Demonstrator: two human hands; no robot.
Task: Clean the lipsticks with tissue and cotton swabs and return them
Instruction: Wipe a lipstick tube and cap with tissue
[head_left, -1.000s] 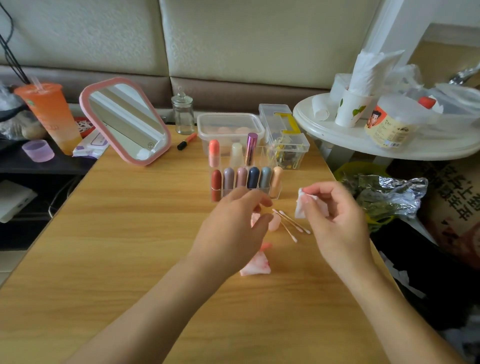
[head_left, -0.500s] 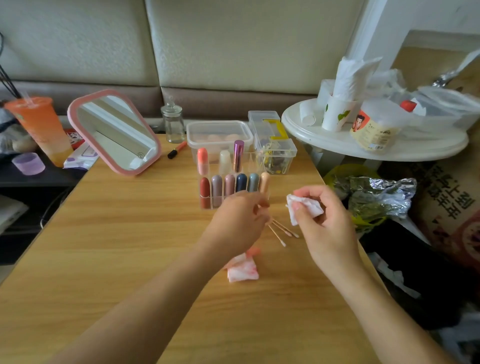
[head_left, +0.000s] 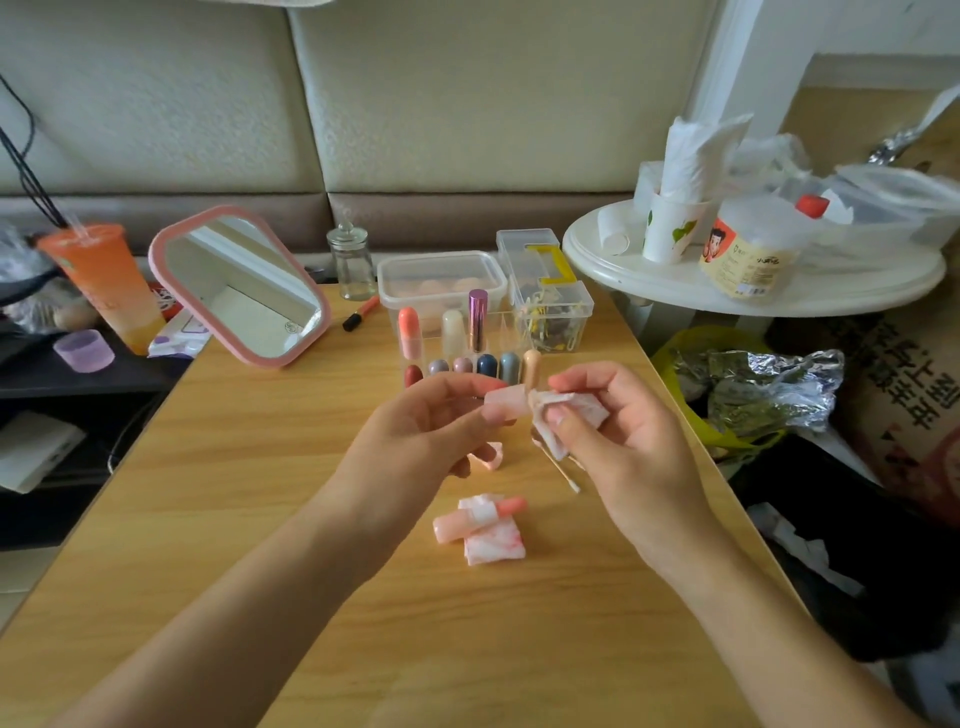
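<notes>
Now I see my left hand (head_left: 415, 431) pinching a pale pink lipstick piece (head_left: 501, 404), newly lifted above the table (head_left: 260, 493), while my right hand (head_left: 623, 436) presses its gripped tissue (head_left: 576, 408) to the end, so wiping likely starts.

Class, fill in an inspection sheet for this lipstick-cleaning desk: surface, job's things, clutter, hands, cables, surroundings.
Surface: wooden table, light wood grain.
Job's things: pink tube, likely a cap, against a tissue; open lipstick lying on a stained tissue; cotton swabs beside it; rack of lipsticks upright behind.
Clutter: mirror, glass jar, lidded box, clip box, orange pen.
Hands: left hand pinches the pink tube; right hand grips the tissue at its end.
Cables: black cables at far left.
Surroundings: sofa back behind; loaded white side table and foil bag at right.
</notes>
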